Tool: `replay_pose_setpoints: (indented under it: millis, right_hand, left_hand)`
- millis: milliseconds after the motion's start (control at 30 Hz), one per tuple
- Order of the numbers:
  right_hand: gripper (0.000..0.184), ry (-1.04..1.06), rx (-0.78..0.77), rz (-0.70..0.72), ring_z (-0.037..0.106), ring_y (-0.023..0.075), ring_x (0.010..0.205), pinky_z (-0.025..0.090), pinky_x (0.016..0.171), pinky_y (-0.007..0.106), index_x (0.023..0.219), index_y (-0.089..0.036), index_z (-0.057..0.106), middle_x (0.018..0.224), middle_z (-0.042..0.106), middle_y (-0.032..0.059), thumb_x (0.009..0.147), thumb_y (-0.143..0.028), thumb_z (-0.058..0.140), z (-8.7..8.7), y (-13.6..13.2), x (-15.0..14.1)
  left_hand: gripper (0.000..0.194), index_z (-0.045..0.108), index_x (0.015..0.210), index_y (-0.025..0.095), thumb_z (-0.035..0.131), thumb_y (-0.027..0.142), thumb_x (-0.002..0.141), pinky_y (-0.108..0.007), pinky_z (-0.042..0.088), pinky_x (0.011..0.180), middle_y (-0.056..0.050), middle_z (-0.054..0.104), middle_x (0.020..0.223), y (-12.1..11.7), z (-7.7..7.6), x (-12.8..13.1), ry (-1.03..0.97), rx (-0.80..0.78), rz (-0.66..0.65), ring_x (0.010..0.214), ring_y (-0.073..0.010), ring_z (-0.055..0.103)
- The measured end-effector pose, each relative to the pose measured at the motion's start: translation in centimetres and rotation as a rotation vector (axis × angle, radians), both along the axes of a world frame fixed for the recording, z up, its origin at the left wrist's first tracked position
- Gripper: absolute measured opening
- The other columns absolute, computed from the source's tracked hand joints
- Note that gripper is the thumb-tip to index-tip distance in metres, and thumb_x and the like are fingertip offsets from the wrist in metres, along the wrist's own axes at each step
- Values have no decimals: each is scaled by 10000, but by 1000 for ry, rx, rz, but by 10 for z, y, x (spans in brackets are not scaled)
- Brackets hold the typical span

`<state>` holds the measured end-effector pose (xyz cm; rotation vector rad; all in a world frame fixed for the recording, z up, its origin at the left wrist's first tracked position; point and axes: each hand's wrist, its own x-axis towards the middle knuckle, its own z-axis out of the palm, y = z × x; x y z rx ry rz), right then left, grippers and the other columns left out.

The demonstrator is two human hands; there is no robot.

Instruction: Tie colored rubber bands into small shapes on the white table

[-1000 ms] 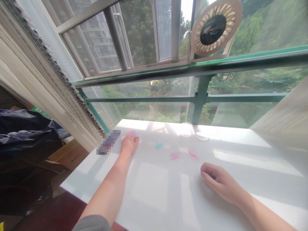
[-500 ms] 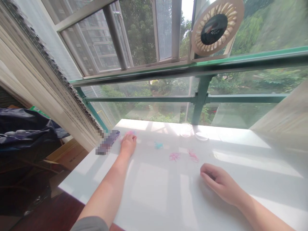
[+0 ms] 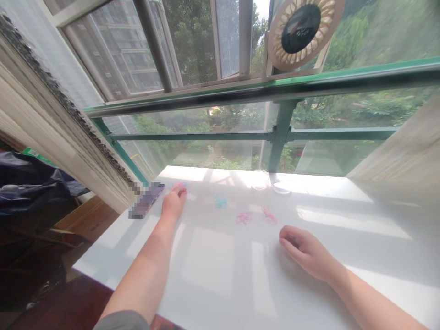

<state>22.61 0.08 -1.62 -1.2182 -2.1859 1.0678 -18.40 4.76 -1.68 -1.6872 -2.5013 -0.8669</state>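
At the far left of the white table, my left hand (image 3: pixel 173 202) reaches out with its fingertips pinched together at a small pink heap (image 3: pixel 179 185) of what look like thin bands. Whether something sits between those fingertips is too small to tell. My right hand (image 3: pixel 304 247) rests on its side on the table, fingers loosely curled in, with nothing visible in it. Between the hands lie a turquoise bunch (image 3: pixel 221 201), a purple bunch (image 3: pixel 244 217) and a pink bunch (image 3: pixel 269 215) of similar thin, band-like strands.
Beside my left hand lies a dark phone (image 3: pixel 149 199), partly blurred out. A clear round container (image 3: pixel 260 180) and a white ring-shaped piece (image 3: pixel 282 187) stand near the back edge. Beyond are a green railing (image 3: pixel 192 136), windows and a round fan (image 3: pixel 302 32). A curtain (image 3: pixel 68 137) hangs left.
The whole view has shifted slightly, so things appear a little further left and up. My left hand stays at the pink heap, and my right hand keeps its curled pose.
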Motion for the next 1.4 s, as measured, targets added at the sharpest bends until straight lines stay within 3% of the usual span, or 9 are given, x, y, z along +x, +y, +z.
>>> replay_pose_setpoints:
  millis: [267,433,533,767,967,1133,1400]
  right_hand:
    - [175,7,16,1,378,118,579,296,530,243,704,-188,427,636,425,-18,860,-265,402,1,1,-1]
    - [155,16,42,5,373,114,574,297,531,239,700,-187,431,628,419,-24,846,-237,416,1,1,-2]
    - [140,20,45,4,372,109,567,294,529,236,699,-187,435,617,416,-30,835,-218,427,1,0,-2]
    - [111,86,32,-12,405,111,574,316,538,237,743,-187,467,629,455,-27,843,-213,428,1,0,-5]
    - [114,164,0,-50,423,114,560,350,559,244,961,-210,473,619,451,-46,868,-229,412,-4,0,-8]
    - [115,186,54,-99,412,120,580,354,576,253,943,-203,487,630,437,-41,873,-246,407,-10,1,-10]
    - [154,223,125,-72,445,129,620,369,601,259,845,-174,513,681,505,-6,880,-279,405,-5,-1,-20]
  left_hand:
    - [287,654,1015,193,557,286,761,-308,490,832,-56,712,923,-8,6,-5,-82,86,-4,878,-204,662]
    - [276,644,976,161,594,291,739,-302,519,796,-60,701,915,-9,8,13,-137,209,-83,781,-176,672]
    - [252,644,951,155,603,294,745,-275,541,737,-46,696,841,-10,8,45,-198,277,-247,737,-158,666]
    - [95,645,852,183,595,214,777,-257,542,716,-23,691,808,-21,12,139,-288,253,-750,714,-136,655]
    - [127,642,855,194,548,136,793,-223,525,707,-15,687,829,-25,18,187,-321,158,-1022,757,-121,642]
    - [167,640,870,202,510,121,803,-218,527,730,-17,685,933,-26,17,203,-363,115,-1069,813,-119,639]
    - [141,643,873,194,555,142,777,-240,541,706,-28,690,846,-36,9,201,-391,111,-1050,759,-136,650]
